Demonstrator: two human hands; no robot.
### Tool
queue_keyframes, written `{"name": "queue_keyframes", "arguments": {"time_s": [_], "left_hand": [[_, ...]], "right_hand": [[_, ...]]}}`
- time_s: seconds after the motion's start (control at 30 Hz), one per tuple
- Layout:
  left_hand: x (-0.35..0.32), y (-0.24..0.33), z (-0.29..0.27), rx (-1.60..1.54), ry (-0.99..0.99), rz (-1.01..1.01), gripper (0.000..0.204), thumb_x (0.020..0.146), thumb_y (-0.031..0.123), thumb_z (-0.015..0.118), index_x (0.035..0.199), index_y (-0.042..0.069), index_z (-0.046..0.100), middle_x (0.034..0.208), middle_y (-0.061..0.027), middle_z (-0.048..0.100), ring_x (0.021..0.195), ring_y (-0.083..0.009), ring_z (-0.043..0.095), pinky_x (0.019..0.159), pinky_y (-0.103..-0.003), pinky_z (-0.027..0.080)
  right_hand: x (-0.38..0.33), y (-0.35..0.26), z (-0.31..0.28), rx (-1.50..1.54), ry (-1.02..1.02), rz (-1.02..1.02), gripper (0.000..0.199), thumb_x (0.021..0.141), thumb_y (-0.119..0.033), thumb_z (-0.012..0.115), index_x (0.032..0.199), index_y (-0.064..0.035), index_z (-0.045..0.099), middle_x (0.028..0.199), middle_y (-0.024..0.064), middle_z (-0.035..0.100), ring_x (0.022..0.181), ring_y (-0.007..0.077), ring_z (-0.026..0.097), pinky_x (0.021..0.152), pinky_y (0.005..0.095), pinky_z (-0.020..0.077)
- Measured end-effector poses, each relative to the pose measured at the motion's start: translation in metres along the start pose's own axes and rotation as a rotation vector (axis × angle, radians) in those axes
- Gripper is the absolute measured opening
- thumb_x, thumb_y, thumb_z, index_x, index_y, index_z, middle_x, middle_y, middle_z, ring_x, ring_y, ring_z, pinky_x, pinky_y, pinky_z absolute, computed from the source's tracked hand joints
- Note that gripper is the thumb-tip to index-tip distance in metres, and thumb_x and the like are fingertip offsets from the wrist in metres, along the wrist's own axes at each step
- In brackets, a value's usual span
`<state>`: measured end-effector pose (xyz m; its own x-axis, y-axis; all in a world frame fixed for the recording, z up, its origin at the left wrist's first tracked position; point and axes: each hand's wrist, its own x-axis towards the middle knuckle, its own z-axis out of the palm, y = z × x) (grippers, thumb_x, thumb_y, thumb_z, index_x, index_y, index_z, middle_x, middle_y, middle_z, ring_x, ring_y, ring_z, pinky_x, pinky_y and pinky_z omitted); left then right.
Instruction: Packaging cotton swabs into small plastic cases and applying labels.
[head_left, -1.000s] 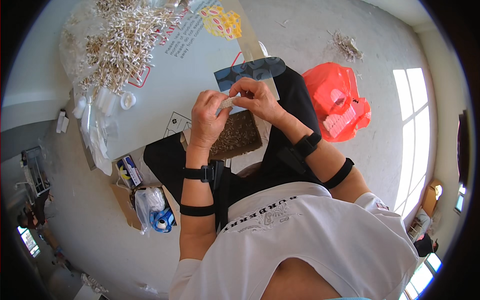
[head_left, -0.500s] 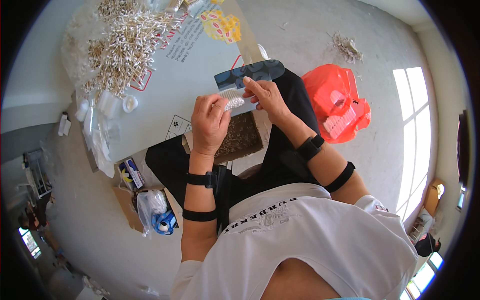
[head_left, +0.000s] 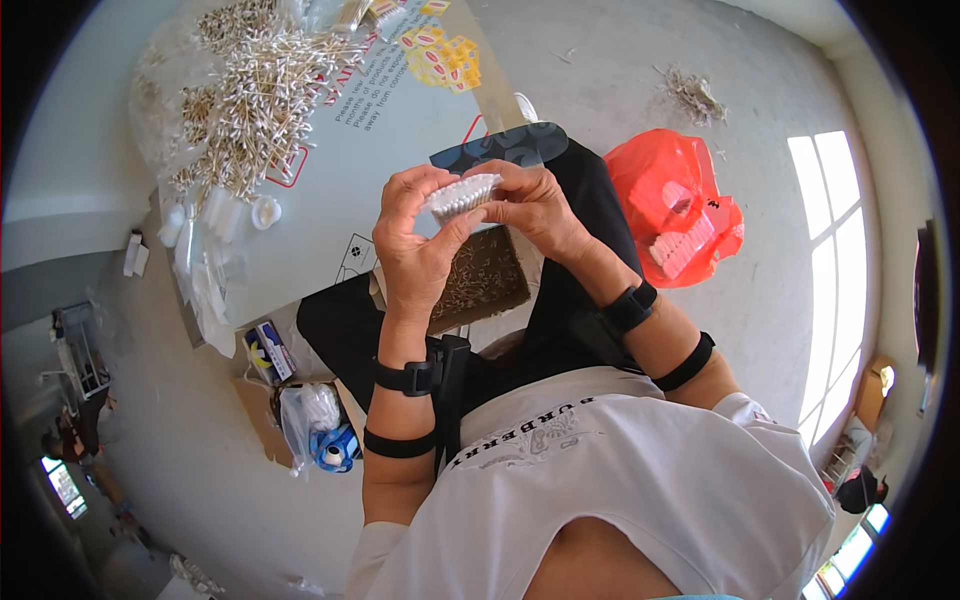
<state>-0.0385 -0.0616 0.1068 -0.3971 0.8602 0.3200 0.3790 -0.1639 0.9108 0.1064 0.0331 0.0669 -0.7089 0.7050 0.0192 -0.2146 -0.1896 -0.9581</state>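
Note:
Between my two hands is a tight bundle of cotton swabs (head_left: 463,200), its white tips packed side by side. My left hand (head_left: 412,230) grips the bundle's left end, thumb underneath and fingers over the far side. At the right end, my right hand (head_left: 530,208) pinches it between thumb and fingers. Just below the hands, an open cardboard box (head_left: 515,298) rests at my lap, with many loose swabs lying in it. A big heap of cotton swabs (head_left: 245,105) spreads over see-through plastic on the table at the far left.
The grey-blue table (head_left: 330,215) carries yellow printed packets (head_left: 440,62) and a small round white tub (head_left: 265,212). A dark patterned sheet (head_left: 500,147) lies beyond my hands. On the floor are a red plastic bag (head_left: 635,165) with pink packs and, at left, a cardboard carton (head_left: 262,425).
My right hand has come in from the right and closed on the bundle, now tilted with its tips toward me. My left hand has turned, its thumb now beneath the bundle.

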Motion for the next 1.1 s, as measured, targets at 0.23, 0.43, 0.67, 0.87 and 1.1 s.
{"name": "queue_keyframes", "arguments": {"time_s": [0.23, 0.43, 0.67, 0.87, 1.1], "left_hand": [[-0.002, -0.001, 0.007, -0.054, 0.062, -0.007, 0.025, 0.069, -0.001, 0.079, 0.091, 0.003, 0.069, 0.096, -0.0065, 0.064, 0.093, -0.0192, 0.062, 0.081, -0.03, 0.05], [-0.002, -0.007, 0.006, 0.001, 0.077, 0.037, 0.029, 0.068, -0.003, 0.08, 0.094, 0.005, 0.07, 0.099, -0.0059, 0.064, 0.092, -0.0164, 0.062, 0.079, -0.029, 0.052], [-0.003, -0.007, 0.009, 0.074, 0.109, 0.127, 0.038, 0.064, -0.009, 0.079, 0.097, 0.007, 0.071, 0.103, -0.0068, 0.063, 0.093, -0.0162, 0.062, 0.078, -0.028, 0.053], [-0.005, -0.006, 0.01, 0.07, 0.126, 0.129, 0.038, 0.065, -0.009, 0.079, 0.098, 0.007, 0.071, 0.104, -0.0074, 0.064, 0.095, -0.017, 0.062, 0.079, -0.029, 0.053], [-0.005, -0.011, 0.009, 0.002, 0.061, 0.053, 0.03, 0.071, -0.007, 0.078, 0.098, 0.004, 0.067, 0.098, -0.0037, 0.065, 0.09, -0.0119, 0.061, 0.079, -0.026, 0.052]], "right_hand": [[-0.006, -0.018, 0.003, -0.135, -0.013, -0.112, 0.04, 0.075, 0.002, 0.069, 0.114, -0.002, 0.065, 0.126, 0.0052, 0.055, 0.109, 0.0113, 0.054, 0.091, 0.0278, 0.044], [-0.011, -0.027, 0.016, -0.09, 0.107, -0.041, 0.031, 0.076, 0.001, 0.066, 0.107, -0.0028, 0.065, 0.129, 0.0065, 0.054, 0.111, 0.0119, 0.054, 0.091, 0.0283, 0.043], [-0.012, -0.023, 0.025, -0.04, 0.156, -0.043, 0.027, 0.076, 0.003, 0.065, 0.103, -0.0029, 0.064, 0.126, 0.0062, 0.055, 0.108, 0.0119, 0.056, 0.092, 0.0291, 0.045], [-0.015, -0.024, 0.029, -0.015, 0.14, -0.115, 0.027, 0.077, 0.008, 0.062, 0.102, -0.0017, 0.063, 0.124, 0.006, 0.056, 0.108, 0.0118, 0.056, 0.092, 0.0284, 0.0457], [-0.012, -0.027, 0.025, 0.07, 0.126, -0.033, 0.022, 0.081, 0.007, 0.061, 0.102, -0.0002, 0.064, 0.113, 0.0065, 0.061, 0.103, 0.0112, 0.058, 0.092, 0.0269, 0.0462]]}}
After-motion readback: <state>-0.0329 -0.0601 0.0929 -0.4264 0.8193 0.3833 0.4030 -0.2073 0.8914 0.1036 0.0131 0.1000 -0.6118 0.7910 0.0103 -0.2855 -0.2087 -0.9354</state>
